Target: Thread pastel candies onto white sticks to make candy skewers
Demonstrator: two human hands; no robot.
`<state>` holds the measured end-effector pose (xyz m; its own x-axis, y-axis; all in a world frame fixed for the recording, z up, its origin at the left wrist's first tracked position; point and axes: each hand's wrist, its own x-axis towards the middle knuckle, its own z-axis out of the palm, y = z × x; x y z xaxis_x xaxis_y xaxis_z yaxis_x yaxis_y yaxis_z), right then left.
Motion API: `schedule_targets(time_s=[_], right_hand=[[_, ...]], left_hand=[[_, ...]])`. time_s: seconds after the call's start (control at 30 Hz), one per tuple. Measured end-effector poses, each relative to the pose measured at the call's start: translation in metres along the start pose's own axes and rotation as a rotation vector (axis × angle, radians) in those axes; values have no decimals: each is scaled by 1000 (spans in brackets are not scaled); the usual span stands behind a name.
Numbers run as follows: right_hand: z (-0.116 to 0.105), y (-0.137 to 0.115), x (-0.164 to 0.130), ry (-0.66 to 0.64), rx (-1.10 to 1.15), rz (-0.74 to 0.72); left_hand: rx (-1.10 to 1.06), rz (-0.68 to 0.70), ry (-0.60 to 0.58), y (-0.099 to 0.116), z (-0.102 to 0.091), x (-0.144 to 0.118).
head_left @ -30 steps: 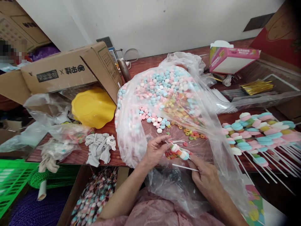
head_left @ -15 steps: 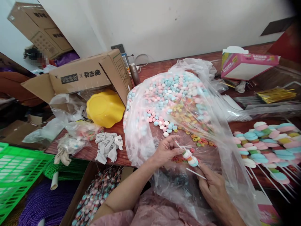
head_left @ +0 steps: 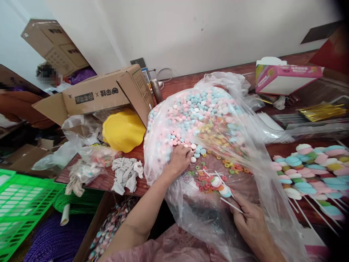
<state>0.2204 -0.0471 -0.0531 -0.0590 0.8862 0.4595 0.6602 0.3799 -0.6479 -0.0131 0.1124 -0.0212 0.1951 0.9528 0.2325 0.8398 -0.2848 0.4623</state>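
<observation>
Sweets on the stick (head_left: 221, 189) pinched by the right hand (head_left: 251, 222) number few; the left hand (head_left: 180, 158) fingers loose candies (head_left: 195, 147), finished skewers (head_left: 308, 171) piled at right.

L hand (head_left: 180, 157) in candies (head_left: 191, 109), R hand (head_left: 249, 218) w/ skewer (head_left: 222, 189).

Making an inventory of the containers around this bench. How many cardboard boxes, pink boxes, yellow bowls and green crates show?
Cardboard boxes: 2, one on the table, one high up on the left
Pink box: 1
Yellow bowl: 1
Green crate: 1
Total: 5
</observation>
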Motion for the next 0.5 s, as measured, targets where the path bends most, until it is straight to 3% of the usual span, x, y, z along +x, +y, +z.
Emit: schedule_targets(time_s=[0.23,0.3,0.4,0.5], right_hand=[[5,7,-7,-3,-4,14],[6,8,-7,8,-16,4],[6,8,-6,18,-17,-20],[6,8,-6,22,-10,-34]], left_hand=[[-118,115,60,-10,11,-16],[-276,48,80,-11,12,-16],[-581,-161,71,-10,9,-11],[-681,-290,23,-11,4,0]])
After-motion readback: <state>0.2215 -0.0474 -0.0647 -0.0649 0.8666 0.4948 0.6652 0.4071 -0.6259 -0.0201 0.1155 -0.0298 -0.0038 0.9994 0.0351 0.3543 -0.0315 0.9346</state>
